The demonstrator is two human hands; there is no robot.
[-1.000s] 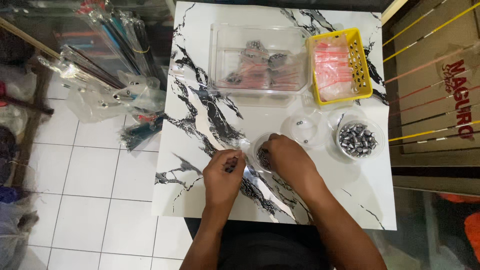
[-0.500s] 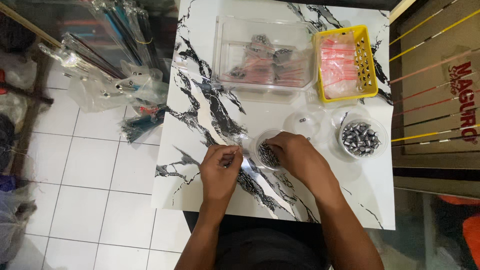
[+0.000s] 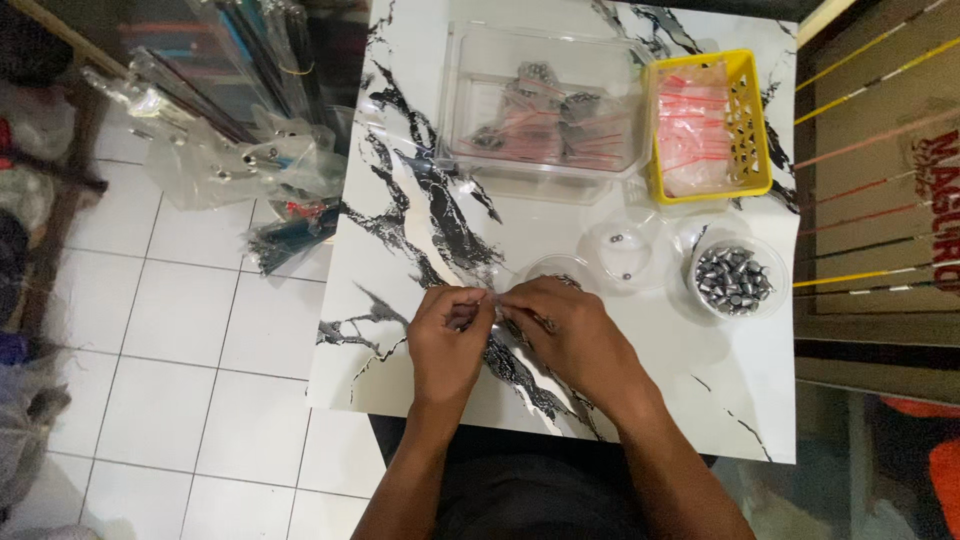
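My left hand [image 3: 447, 338] and my right hand [image 3: 563, 326] meet over the near part of a white table with black marbling [image 3: 420, 250]. Both pinch a small clear plastic bag [image 3: 492, 306] between their fingertips; most of it is hidden by the fingers. Just beyond the hands stands a small clear round dish [image 3: 556, 268], partly covered by my right hand. To the right are another clear dish [image 3: 622, 255] with a couple of small dark pieces and a round tub of grey metal pieces [image 3: 735, 281].
A clear rectangular box [image 3: 540, 100] with filled small bags sits at the far side. Beside it stands a yellow basket [image 3: 708, 125] of empty red-striped bags. Plastic-wrapped rods [image 3: 220, 130] lie on the tiled floor to the left. A wooden panel [image 3: 880, 180] borders the right.
Both hands have drawn closer together, and their fingertips now meet on the small bag. The view has shifted slightly; the dishes and boxes have stayed in place.
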